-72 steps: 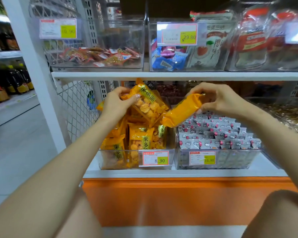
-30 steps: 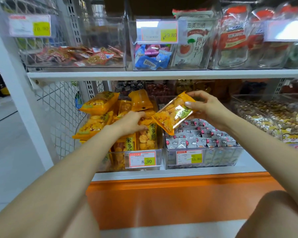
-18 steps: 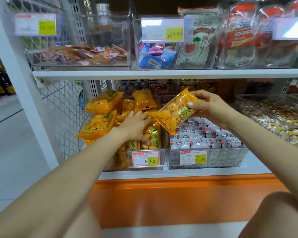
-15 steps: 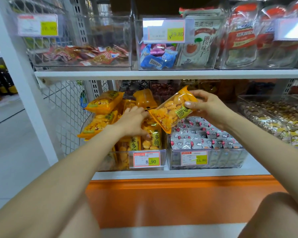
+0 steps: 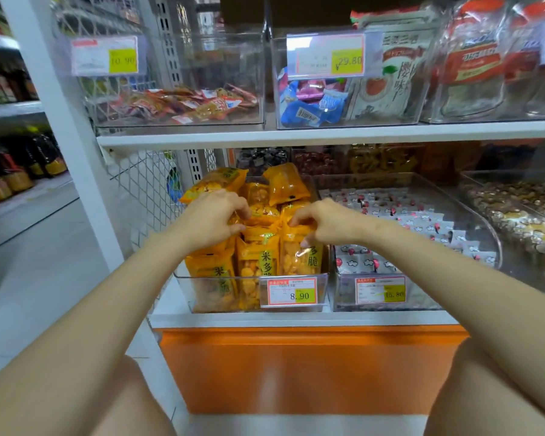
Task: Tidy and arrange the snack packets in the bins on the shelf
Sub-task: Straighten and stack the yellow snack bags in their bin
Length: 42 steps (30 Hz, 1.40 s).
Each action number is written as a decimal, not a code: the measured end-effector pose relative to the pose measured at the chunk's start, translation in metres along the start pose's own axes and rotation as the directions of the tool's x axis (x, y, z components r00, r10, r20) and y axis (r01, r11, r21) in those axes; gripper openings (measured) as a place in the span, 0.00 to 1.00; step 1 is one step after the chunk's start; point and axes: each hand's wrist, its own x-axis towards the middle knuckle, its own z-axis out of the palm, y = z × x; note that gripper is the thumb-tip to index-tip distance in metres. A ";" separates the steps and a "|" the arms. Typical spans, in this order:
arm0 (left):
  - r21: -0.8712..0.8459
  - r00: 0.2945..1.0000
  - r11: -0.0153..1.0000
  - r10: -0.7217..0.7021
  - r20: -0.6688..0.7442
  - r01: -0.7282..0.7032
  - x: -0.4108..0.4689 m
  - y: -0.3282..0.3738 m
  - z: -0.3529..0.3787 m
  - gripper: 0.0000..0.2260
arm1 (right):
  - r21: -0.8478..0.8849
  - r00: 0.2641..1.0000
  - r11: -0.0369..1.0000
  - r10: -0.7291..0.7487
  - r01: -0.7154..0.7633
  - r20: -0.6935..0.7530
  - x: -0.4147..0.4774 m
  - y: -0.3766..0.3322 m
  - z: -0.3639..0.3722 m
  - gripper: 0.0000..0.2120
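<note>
Curling over the clear bin [image 5: 202,277], left hand [image 5: 213,220] and right hand [image 5: 324,223] each pinch upright orange packets [image 5: 258,259].

Shop aisle, even bright indoor light. White shelf unit [image 5: 328,133] fills the view, two boards visible, the lower board's front edge also white. White upright post [image 5: 63,121] slants up the left side. Wire mesh side panel [image 5: 145,190] sits just behind the post, slotted metal strips [image 5: 167,42] at the back. Orange base panel [image 5: 296,366] under the lower board, glossy, with a soft light glare. Pale grey floor [image 5: 44,278] on the left. Neighbouring rack [image 5: 10,108] at the far left, dark bottles [image 5: 19,165] with yellow labels on it, blurred.
</note>
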 end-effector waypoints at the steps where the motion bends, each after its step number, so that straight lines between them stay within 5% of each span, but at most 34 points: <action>1: -0.001 1.000 1.000 0.001 0.006 -0.001 -0.002 -0.001 0.001 0.10 | -0.096 0.999 0.995 0.006 -0.002 0.034 0.003 -0.002 0.001 0.22; 5: -0.026 0.999 1.000 -0.006 -0.044 0.005 -0.006 -0.008 0.003 0.09 | -0.219 0.993 0.976 0.037 -0.011 0.113 0.013 -0.006 0.000 0.29; 12: -0.080 0.989 0.997 -0.025 -0.147 0.013 -0.015 -0.018 0.001 0.07 | -0.219 0.989 0.976 0.017 0.016 0.148 0.027 -0.004 0.006 0.20; 15: -0.102 0.982 0.995 -0.037 -0.188 0.018 -0.017 -0.020 -0.001 0.07 | 0.053 0.995 0.999 0.014 -0.009 -0.098 0.028 0.007 -0.001 0.13; 17: -0.093 0.980 0.995 -0.042 -0.195 0.024 -0.018 -0.020 -0.002 0.07 | 0.065 0.930 0.997 0.061 -0.040 -0.364 0.035 0.016 -0.003 0.17; 19: -0.094 0.980 0.995 -0.043 -0.195 0.025 -0.017 -0.021 -0.002 0.08 | -0.015 0.885 0.993 0.099 -0.119 -0.454 0.046 0.024 -0.003 0.26; 23: -0.109 0.982 0.994 -0.044 -0.183 0.024 -0.014 -0.021 0.003 0.07 | -0.131 0.950 0.969 0.168 -0.208 -0.263 0.066 0.037 0.006 0.39; 27: -0.140 0.983 0.990 -0.020 -0.182 -0.006 -0.012 -0.018 0.006 0.07 | -0.175 0.973 0.969 0.139 -0.172 -0.186 0.078 0.035 0.014 0.38; 35: -0.189 0.976 0.980 0.014 -0.219 -0.056 -0.010 -0.020 0.008 0.05 | -0.055 0.928 0.989 0.110 -0.138 -0.357 0.079 0.035 0.008 0.29; 42: -0.216 0.977 0.976 -0.016 -0.212 -0.030 -0.012 -0.024 0.006 0.05 | -0.355 0.940 0.923 0.020 -0.149 -0.342 0.072 0.035 0.010 0.34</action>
